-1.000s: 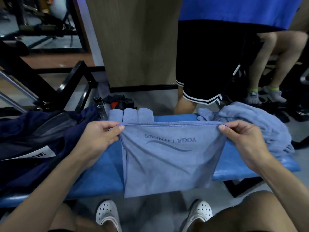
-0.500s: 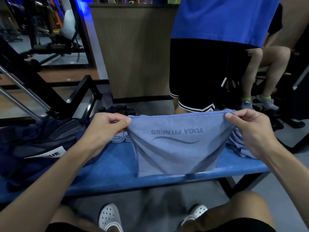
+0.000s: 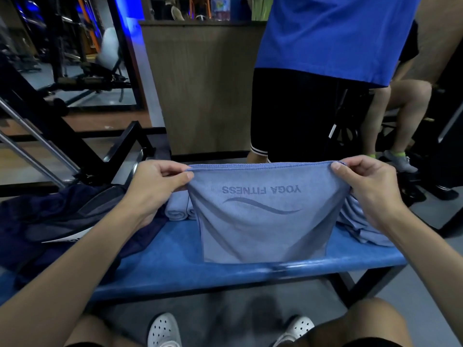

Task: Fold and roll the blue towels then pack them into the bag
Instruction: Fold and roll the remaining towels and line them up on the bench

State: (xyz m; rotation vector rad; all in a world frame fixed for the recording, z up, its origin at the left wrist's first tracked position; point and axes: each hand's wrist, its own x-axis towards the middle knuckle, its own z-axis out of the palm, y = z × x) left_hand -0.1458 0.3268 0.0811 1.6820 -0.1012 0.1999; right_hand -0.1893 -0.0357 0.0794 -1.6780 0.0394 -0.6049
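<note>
A folded light blue towel with "YOGA FITNESS" printed upside down hangs in the air above the blue bench. My left hand pinches its top left corner and my right hand pinches its top right corner. The towel's lower edge hangs just above the bench's front part. Rolled blue towels lie on the bench behind the held one, partly hidden. A loose heap of blue towels sits at the bench's right end. The dark navy bag lies open on the left.
A person in a blue shirt and black shorts stands just behind the bench. A wooden counter is behind it. A black metal gym frame rises at the left. My white shoes are on the grey floor below.
Both hands have lifted the towel higher off the bench, so it now hangs in the air instead of draping over the bench's front edge. The grips are unchanged.
</note>
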